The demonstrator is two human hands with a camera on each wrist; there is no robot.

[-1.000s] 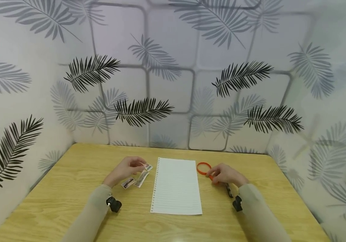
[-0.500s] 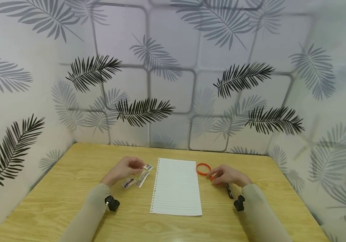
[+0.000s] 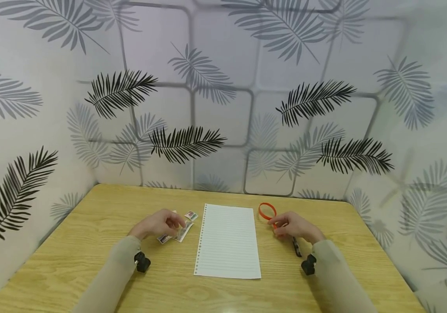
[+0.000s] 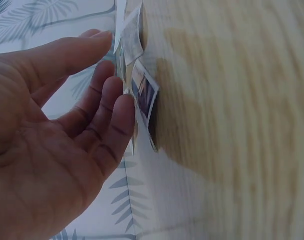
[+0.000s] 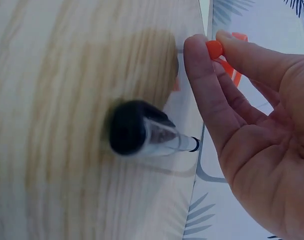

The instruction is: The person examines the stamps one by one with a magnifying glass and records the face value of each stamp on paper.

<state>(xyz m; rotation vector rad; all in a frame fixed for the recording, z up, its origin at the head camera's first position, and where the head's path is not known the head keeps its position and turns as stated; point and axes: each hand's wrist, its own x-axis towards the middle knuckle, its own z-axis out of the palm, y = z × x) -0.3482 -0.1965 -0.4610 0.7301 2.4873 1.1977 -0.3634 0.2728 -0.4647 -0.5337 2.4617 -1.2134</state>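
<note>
In the head view my left hand (image 3: 161,224) hovers low over several small postage stamps, its fingers loosely bent with a gap to the thumb. One stamp (image 3: 191,215) lies beyond the fingertips, and a long stamp (image 3: 185,231) sits beside them. A dark stamp (image 4: 145,92) with a toothed edge is close to the fingers in the left wrist view; whether they touch is unclear. My right hand (image 3: 295,227) pinches the handle of an orange-red magnifying glass (image 3: 261,214) between thumb and index finger. Its handle end (image 5: 215,49) shows in the right wrist view.
A lined, hole-punched paper sheet (image 3: 227,241) lies between the hands on the wooden table (image 3: 223,295). Below the right hand lies a pen (image 3: 296,247) with a black end. A leaf-patterned backdrop (image 3: 223,108) rises behind the table and at its sides.
My left hand has drawn back from the far stamp and now covers part of the nearer ones. The magnifying glass's ring has tilted upward in my right hand, which has barely moved.
</note>
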